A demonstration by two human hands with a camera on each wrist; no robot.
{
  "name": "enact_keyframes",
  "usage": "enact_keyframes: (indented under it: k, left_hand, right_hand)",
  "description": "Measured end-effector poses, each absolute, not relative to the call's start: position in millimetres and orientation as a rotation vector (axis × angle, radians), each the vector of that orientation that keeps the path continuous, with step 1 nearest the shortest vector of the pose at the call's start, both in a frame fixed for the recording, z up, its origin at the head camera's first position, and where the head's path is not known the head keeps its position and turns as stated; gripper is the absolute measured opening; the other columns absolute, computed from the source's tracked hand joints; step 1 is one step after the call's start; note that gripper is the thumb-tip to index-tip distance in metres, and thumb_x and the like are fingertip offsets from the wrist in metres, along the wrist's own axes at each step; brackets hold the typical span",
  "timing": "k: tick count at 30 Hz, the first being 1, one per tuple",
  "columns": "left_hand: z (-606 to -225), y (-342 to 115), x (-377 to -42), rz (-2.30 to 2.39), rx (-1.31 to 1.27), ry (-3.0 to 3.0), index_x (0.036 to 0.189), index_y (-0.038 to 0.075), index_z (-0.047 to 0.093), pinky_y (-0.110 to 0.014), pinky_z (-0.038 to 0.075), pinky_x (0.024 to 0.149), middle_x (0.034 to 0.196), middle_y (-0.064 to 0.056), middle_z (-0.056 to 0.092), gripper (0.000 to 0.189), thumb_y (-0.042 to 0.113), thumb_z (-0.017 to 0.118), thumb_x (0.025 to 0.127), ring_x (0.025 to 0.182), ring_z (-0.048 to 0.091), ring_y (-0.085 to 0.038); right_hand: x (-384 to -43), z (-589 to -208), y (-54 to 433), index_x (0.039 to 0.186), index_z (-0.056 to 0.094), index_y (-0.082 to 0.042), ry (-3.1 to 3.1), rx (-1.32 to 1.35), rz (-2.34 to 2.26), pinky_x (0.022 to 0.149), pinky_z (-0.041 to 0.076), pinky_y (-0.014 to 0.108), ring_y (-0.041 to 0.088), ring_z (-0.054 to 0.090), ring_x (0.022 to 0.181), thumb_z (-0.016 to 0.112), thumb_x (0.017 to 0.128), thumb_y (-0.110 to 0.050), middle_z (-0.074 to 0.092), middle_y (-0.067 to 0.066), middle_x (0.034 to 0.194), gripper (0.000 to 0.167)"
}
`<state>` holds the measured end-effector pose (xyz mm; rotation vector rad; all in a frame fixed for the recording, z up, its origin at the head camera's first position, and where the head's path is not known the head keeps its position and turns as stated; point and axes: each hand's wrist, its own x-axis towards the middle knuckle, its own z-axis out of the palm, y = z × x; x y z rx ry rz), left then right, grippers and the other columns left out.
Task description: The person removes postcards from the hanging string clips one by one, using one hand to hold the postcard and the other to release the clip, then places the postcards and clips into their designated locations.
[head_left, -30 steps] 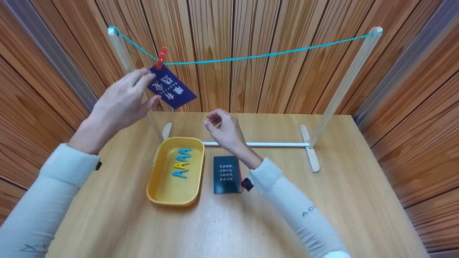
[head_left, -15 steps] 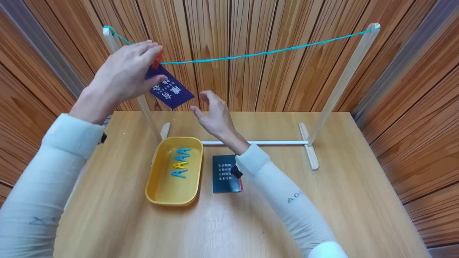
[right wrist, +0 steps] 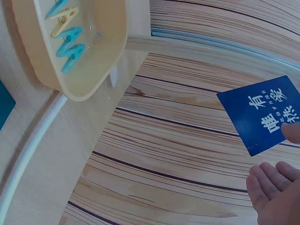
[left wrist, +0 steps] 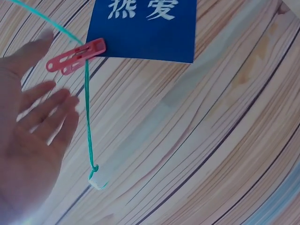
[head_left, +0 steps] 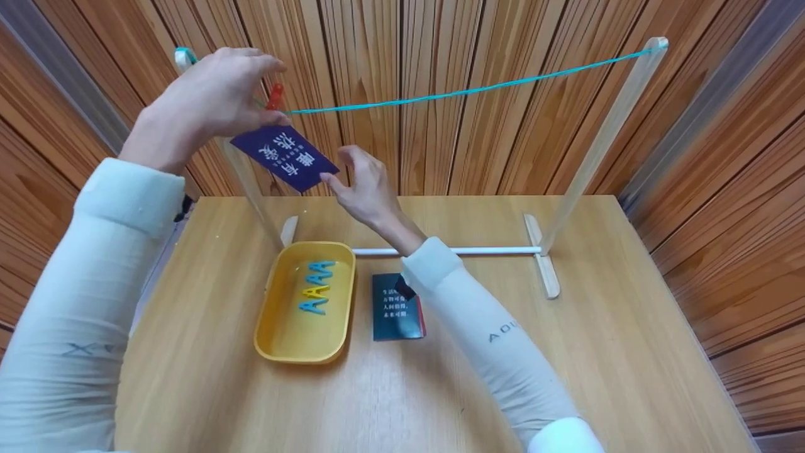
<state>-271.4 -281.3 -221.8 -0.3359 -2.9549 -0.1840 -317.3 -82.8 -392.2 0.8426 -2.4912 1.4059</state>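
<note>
A dark blue card with white characters hangs tilted near the left end of a turquoise string. A red clothespin bites the card's edge at the string in the left wrist view. Around this clothespin my left hand is spread; in its wrist view the fingers stand apart from the pin, the thumb near the handle end. My right hand is at the card's lower right corner, fingers apart. Its thumb overlaps the card in the right wrist view, with the other fingers below it.
On the table, a yellow tray holds several blue and yellow clothespins. Beside it lies a small stack of dark cards, partly behind my right sleeve. A right wooden post and a white crossbar frame the string.
My left hand has gone up from the card's edge to the clothespin, and its fingers have spread off it. The right hand has risen leftward to the card's corner. The card has turned slightly.
</note>
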Motion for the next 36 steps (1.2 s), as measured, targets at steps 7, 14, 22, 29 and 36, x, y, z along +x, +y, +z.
enact_keyframes:
  k: [7,14,22,29,36]
  left_hand:
    - [-213,-284,-279,-0.262,-0.302,-3.059,0.164,0.009,0.035,-0.065,0.053,0.106,0.158,-0.031,0.045,0.073,0.031,0.068,0.102,0.137,0.051,-0.055]
    - [-202,-284,-289,-0.145,-0.277,-3.132,0.157,0.002,0.044,-0.065,0.053,0.107,0.151,-0.032,0.053,0.07,0.033,0.071,0.101,0.132,0.056,-0.054]
    - [-202,-282,-294,-0.092,-0.283,-3.187,0.148,-0.003,0.055,-0.065,0.053,0.106,0.138,-0.031,0.061,0.061,0.03,0.072,0.1,0.123,0.06,-0.05]
    - [-203,-285,-294,-0.019,-0.262,-3.221,0.133,-0.003,0.066,-0.065,0.054,0.103,0.132,-0.032,0.064,0.046,0.029,0.071,0.101,0.118,0.063,-0.05]
    - [-201,-286,-293,-0.09,-0.273,-3.218,0.13,-0.002,0.07,-0.066,0.051,0.107,0.131,-0.03,0.067,0.043,0.031,0.07,0.102,0.119,0.062,-0.049]
  right_hand:
    - [-319,-384,-102,0.147,0.054,-0.006,-2.524,0.872,1.455,0.115,0.052,0.034,0.023,0.06,0.138,0.068,0.104,-0.03,0.061,0.013,0.149,0.052]
    - [-324,-379,-119,0.148,0.053,-0.009,-2.508,0.871,1.548,0.114,0.053,0.032,0.021,0.062,0.136,0.067,0.104,-0.031,0.064,0.009,0.147,0.052]
    - [-322,-387,-137,0.143,0.06,-0.013,-2.413,0.84,1.778,0.109,0.056,0.028,0.016,0.066,0.127,0.066,0.105,-0.028,0.068,0.006,0.141,0.041]
    - [-324,-390,-141,0.139,0.065,-0.012,-2.347,0.827,1.839,0.109,0.056,0.029,0.016,0.067,0.126,0.058,0.108,-0.021,0.07,0.007,0.139,0.033]
    - [-325,-388,-140,0.135,0.068,-0.01,-2.315,0.819,1.873,0.106,0.058,0.029,0.017,0.069,0.121,0.055,0.109,-0.019,0.072,0.009,0.135,0.029]
